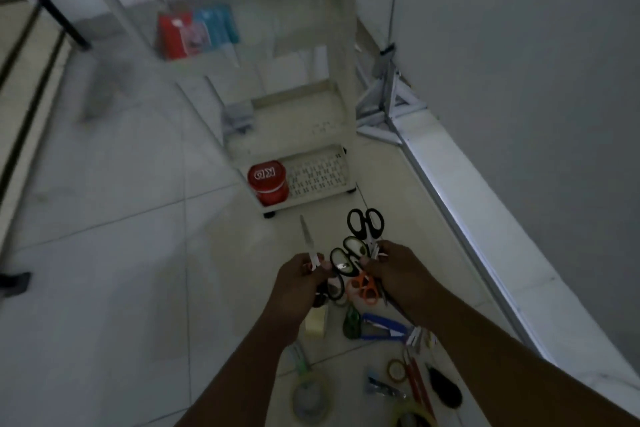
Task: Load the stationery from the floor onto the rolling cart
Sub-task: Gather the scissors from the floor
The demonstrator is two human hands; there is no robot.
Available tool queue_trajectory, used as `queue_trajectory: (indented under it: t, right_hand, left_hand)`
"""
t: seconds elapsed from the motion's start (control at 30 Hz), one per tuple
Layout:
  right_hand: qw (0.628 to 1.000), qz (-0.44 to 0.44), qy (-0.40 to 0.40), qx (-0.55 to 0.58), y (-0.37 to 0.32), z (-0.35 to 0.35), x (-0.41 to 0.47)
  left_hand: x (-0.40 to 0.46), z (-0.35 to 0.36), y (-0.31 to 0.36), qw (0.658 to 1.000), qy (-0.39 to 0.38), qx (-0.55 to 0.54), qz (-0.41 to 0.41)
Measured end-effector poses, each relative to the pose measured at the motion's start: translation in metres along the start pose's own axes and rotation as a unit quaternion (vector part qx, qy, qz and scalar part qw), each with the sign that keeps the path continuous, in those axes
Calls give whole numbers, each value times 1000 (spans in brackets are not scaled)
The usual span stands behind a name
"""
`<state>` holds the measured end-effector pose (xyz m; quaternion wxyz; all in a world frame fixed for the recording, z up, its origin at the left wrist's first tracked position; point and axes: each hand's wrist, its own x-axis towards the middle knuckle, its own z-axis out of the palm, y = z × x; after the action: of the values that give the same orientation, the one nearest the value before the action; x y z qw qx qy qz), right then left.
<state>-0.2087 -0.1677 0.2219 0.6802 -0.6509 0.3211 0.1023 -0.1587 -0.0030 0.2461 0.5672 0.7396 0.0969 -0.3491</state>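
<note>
1. Left hand (pixel 300 277): fingers curled round a white-handled pair of scissors (pixel 309 243), blades pointing up and away toward the cart; more dark-handled scissors appear bunched under the same hand, count not determinable.
2. Right hand (pixel 394 269): fingers curled round a pair of black-handled scissors (pixel 366 222), handle loops uppermost, blades hidden in the grip; further black loops (pixel 341 260) lie between the two hands, and which hand holds them cannot be told.
3. Orange-handled scissors (pixel 365 286): just below the hands; whether held or lying on the floor cannot be told.
4. Rolling cart (pixel 304 121): white, tiered, standing just beyond the hands on the tiled floor (pixel 104 253); a red round tin (pixel 267 182) sits at the left end of the bottom tier; red and blue packets (pixel 197 32) rest on an upper tier; image blurred there.
5. Stationery remaining on the floor near the forearms: blue stapler (pixel 381 326); green item (pixel 352 322), type unclear; tape rolls (pixel 310 399); small tape roll (pixel 397 370); red pens (pixel 417 383); dark oval item (pixel 446 392).
6. White wall (pixel 519 80) along the right side.
</note>
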Motion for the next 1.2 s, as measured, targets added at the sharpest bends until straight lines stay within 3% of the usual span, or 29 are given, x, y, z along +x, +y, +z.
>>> queue_trajectory:
  t: [0.33,0.67,0.8,0.97,1.2]
  right_hand:
    - [998,-31,-44,16,-198,11,-11]
    - [995,-81,-58,14,-365,27,20]
    - [996,-84,-16,-18,-403,40,48]
    - [993,-71,49,-79,-424,52,97]
    - [989,-12,52,-141,-434,46,138]
  left_hand:
    - [-34,-44,174,997,49,-29,54]
    - [14,-88,324,988,65,-29,137]
    - [40,-95,363,989,84,-38,112]
    - [82,-93,379,985,85,-130,76]
    - [131,-81,387,994,69,-74,45]
